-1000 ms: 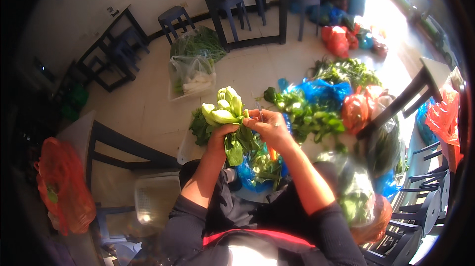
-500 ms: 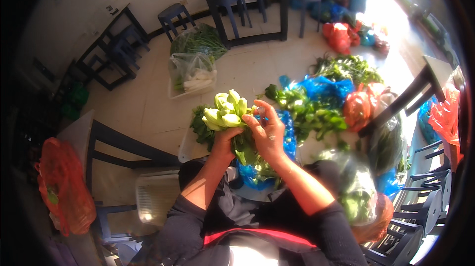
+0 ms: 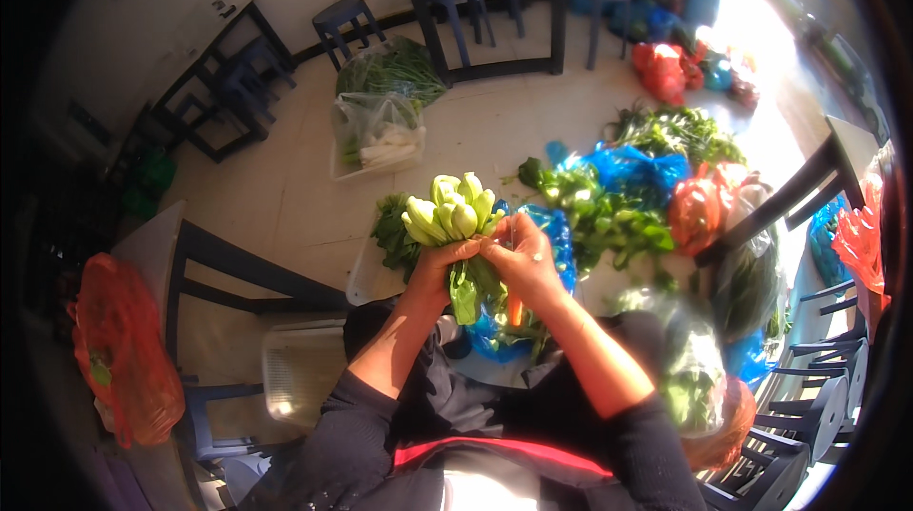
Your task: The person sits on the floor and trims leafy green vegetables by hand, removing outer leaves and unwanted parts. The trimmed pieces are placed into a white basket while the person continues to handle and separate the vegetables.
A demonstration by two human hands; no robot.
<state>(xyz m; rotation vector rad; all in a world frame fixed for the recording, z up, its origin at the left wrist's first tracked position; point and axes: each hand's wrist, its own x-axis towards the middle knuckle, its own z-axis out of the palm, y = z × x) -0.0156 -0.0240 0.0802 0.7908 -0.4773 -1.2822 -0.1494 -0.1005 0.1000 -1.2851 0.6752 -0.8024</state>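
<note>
A bunch of bok choy (image 3: 455, 210) is held up in front of my lap, its pale green stem ends pointing up and away and its darker leaves (image 3: 465, 292) hanging below. My left hand (image 3: 439, 264) is wrapped round the bunch from the left, thumb across the stems. At the bunch's right side, my right hand (image 3: 525, 259) is closed, its thumb meeting the left thumb. A thin object seems to stand between its fingers, and an orange-red end (image 3: 514, 309) shows beneath the hand. I cannot make out what it is.
Loose leafy greens (image 3: 609, 216) and a blue plastic bag (image 3: 628, 169) lie on the floor to the right. Clear-bagged vegetables (image 3: 699, 368) stand by my right knee. A white basket (image 3: 304, 373) is at left. White vegetables lie in a tray (image 3: 380, 169) ahead. Tables and stools surround me.
My right hand has come down and in toward the left hand; its raised fingers have folded closed. The bunch has shifted slightly right, still in my left hand.
</note>
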